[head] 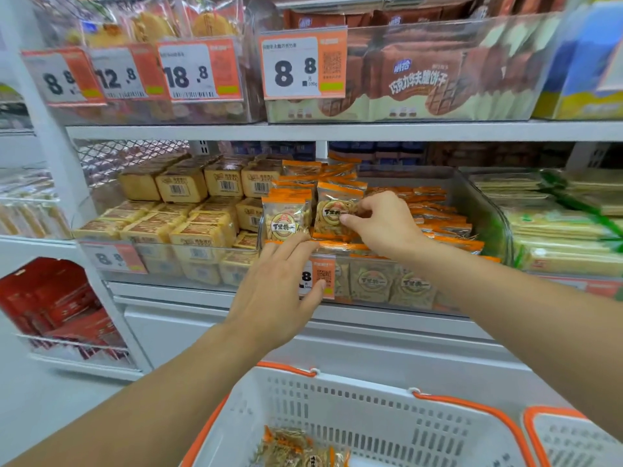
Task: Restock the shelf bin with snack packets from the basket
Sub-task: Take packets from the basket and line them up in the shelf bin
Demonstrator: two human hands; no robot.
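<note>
A clear shelf bin (478, 210) on the middle shelf holds many orange-topped snack packets. My right hand (384, 224) pinches one upright packet (332, 214) at the bin's front left. Beside it stands another upright packet (286, 220). My left hand (279, 288) reaches toward the bin's front edge with straight fingers, the fingertips just below that left packet and over the price tag (322, 276). Below, the white basket with an orange rim (387, 419) holds a few more of the same packets (296, 448).
Yellow cake packs (188, 214) fill the bin to the left, green packs (566, 230) the bin to the right. The upper shelf (337, 131) carries brown biscuit packs and price tags. A second basket's rim (573, 433) shows at lower right. Red boxes (57, 305) sit in a rack at far left.
</note>
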